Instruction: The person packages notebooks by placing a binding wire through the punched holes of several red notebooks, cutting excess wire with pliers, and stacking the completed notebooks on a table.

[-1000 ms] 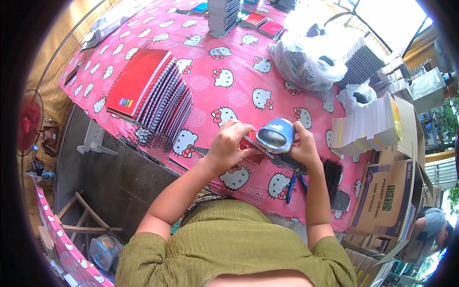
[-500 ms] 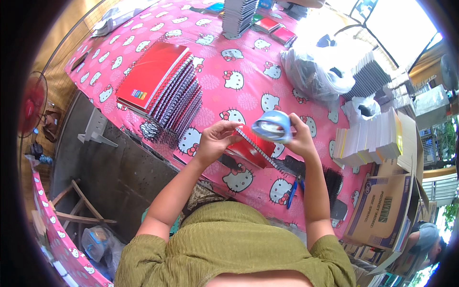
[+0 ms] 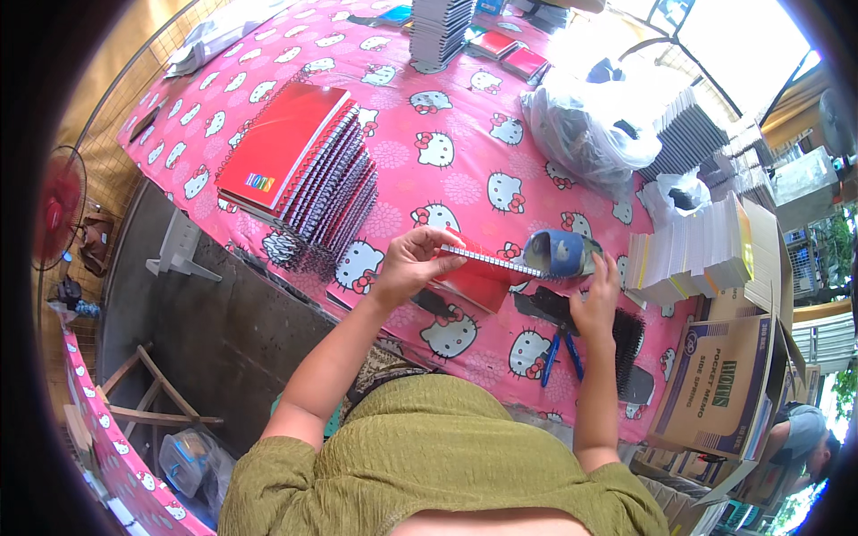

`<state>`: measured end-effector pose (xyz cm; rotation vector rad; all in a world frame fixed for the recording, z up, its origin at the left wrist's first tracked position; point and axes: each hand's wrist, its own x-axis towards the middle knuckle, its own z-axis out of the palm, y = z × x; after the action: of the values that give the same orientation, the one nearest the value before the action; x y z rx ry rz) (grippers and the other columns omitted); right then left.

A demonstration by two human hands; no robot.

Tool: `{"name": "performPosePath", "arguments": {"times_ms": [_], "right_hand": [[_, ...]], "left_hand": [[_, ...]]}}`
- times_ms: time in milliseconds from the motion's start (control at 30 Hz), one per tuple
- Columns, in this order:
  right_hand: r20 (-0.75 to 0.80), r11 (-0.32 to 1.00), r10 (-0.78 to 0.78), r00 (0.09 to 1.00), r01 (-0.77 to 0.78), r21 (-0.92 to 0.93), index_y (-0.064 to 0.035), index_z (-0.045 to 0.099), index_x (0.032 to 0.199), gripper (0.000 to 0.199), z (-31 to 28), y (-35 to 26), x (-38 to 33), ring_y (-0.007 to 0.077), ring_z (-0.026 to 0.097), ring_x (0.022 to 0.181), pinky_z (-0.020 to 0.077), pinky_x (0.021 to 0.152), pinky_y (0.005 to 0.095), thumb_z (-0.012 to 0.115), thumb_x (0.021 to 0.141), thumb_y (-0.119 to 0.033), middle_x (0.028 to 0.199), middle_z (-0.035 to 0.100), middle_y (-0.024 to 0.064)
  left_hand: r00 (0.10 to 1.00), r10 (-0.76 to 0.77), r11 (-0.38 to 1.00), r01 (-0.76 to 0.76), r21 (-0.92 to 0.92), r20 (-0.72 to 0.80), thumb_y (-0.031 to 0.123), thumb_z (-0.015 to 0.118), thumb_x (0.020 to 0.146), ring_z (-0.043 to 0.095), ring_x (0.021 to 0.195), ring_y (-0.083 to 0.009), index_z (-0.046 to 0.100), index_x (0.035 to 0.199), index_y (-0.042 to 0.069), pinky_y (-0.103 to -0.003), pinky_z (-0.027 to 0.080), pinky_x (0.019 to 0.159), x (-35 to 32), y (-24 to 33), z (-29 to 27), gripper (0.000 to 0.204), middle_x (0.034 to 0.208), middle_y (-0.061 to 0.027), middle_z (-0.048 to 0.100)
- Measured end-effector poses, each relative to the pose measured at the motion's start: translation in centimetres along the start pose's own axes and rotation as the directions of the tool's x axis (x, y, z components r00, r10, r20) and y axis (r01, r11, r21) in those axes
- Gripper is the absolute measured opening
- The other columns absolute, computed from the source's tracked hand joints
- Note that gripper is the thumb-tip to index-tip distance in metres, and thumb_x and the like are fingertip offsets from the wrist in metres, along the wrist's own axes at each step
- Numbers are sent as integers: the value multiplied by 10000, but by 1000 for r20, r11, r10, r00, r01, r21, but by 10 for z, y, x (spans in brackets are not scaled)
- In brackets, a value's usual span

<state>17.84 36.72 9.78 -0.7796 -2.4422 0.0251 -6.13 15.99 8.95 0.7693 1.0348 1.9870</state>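
A red notebook (image 3: 476, 285) is in hand over the near side of the counter (image 3: 460, 189), right of a bound stack (image 3: 284, 147).
The left hand (image 3: 411, 266) pinches the notebook by its edge; the right hand (image 3: 596, 302) curls beside a blue hollow object (image 3: 552, 254), and I cannot tell whether its grip is closed on it. The stack looks finished, coils showing along its side; the notebook in hand has a row along its edge, but whether its binding is complete is unclear. Paper blocks (image 3: 686, 257) at the right show no coils, and loose black coils (image 3: 629, 332) lie by the right forearm, so more seems left. A clear plastic bag (image 3: 583, 134) holds dark pieces; a cardboard box (image 3: 718, 386) has its flaps open, contents unclear.
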Motion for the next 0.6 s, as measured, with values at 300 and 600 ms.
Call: {"name": "performPosePath", "arguments": {"times_ms": [300,600], "right_hand": [[366,920,388,846,-331,-210,8,498,1198,698,-48,-59,-112,386,515,981,430,861,458,764,705,-408,1079,517,200],[344,730,416,842,-535,425,3,566,1130,320,-57,-67,-80,197,568,810,479,737,333,596,828,-98,988,555,120]], "left_hand": [[982,37,999,-42,-23,-185,36,679,863,606,810,-70,555,968,47,-213,517,728,5,-7,18,163,883,-35,630],[913,-106,994,82,-79,-394,36,684,858,582,744,-44,588,910,49,-189,477,636,14,5,27,110,846,-11,625]]}}
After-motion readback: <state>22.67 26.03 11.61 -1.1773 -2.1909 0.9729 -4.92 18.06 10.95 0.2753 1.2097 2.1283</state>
